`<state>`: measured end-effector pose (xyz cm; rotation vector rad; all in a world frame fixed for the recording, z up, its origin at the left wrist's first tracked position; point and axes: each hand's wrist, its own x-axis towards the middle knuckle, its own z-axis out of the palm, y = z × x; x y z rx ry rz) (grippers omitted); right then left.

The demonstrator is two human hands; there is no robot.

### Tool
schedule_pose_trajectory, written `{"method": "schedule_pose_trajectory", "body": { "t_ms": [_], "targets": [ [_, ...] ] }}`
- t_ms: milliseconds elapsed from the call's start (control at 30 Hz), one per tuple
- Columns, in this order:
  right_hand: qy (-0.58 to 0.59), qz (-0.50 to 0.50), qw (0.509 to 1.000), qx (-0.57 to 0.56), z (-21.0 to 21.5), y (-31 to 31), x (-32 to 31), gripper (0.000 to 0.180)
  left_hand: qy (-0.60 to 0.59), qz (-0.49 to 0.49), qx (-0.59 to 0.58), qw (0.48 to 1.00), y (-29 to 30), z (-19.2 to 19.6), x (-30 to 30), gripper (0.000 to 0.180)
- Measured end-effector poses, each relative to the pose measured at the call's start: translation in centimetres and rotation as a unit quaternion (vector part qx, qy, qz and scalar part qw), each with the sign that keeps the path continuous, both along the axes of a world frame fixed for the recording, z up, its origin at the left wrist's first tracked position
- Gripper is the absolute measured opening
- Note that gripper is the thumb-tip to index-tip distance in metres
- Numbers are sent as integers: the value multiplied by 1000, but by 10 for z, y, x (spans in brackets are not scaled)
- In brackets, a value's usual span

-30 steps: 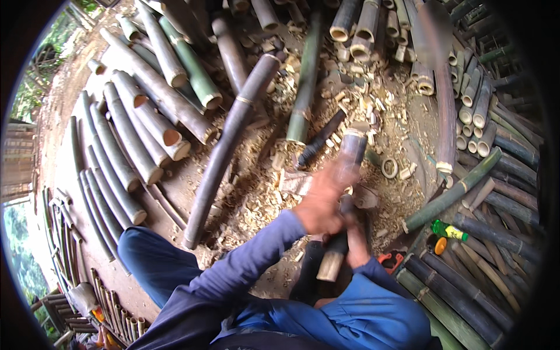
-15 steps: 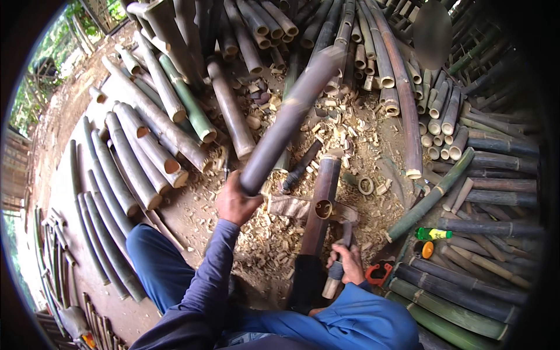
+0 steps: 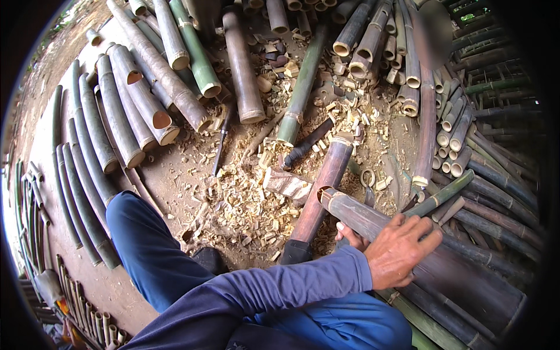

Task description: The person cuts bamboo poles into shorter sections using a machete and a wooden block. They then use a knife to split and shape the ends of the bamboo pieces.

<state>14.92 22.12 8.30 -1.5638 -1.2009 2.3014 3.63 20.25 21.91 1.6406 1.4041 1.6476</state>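
My left arm reaches across to the right, and my left hand [image 3: 402,251] is closed over a thick dark bamboo tube [image 3: 466,274]. The tube slants down to the right. Its narrow cut end [image 3: 333,198] meets the round hole in the side of a reddish-brown bamboo piece [image 3: 322,207]; how far it enters is hard to tell. That piece has a black wrap [image 3: 296,251] on its near end. Under the tube, my right hand [image 3: 352,238] is mostly hidden with fingers curled. A grey blade [image 3: 369,196] of a short flat-bladed tool shows beyond the tube.
A pale wooden block [image 3: 286,184] lies beside the holed piece, among wood chips [image 3: 233,216]. Farther off are a black-wrapped tool [image 3: 308,144], a thin long-handled tool [image 3: 222,143] and a green bamboo pole [image 3: 300,87]. Bamboo poles [image 3: 125,146] line both sides.
My left hand has swung the bamboo tube from upright at the centre down to the right, its end now at the hole. My right hand is now largely covered by the tube.
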Motion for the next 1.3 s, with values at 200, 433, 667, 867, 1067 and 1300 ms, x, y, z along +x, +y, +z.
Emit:
{"method": "schedule_pose_trajectory", "body": {
  "t_ms": [200, 433, 667, 867, 1067, 1300],
  "targets": [
    [9, -42, 999, -25, 1, 15, 4, 27, -35, -1, -2, 999, 12, -19, -10, 91],
    [45, -104, 991, -67, 4, 27, 5, 30, -71, 35, 7, 997, 31, -24, -32, 80],
    [180, -198, 951, -158, 18, 23, 6, 34, -104, 183, -82, 974, 40, -2, -91, 57],
    [86, -186, 977, -62, -13, 2, 34, 57, 101, 398, -372, 833, -15, -116, -200, 59],
    [36, 24, 994, 97, 4, 12, 17, 33, 182, 454, -503, 713, -133, -216, -207, 71],
    [-104, 284, 888, 346, -51, 42, 73, 38, 185, -148, -143, 961, 7, -132, -35, 103]
  ]
}}
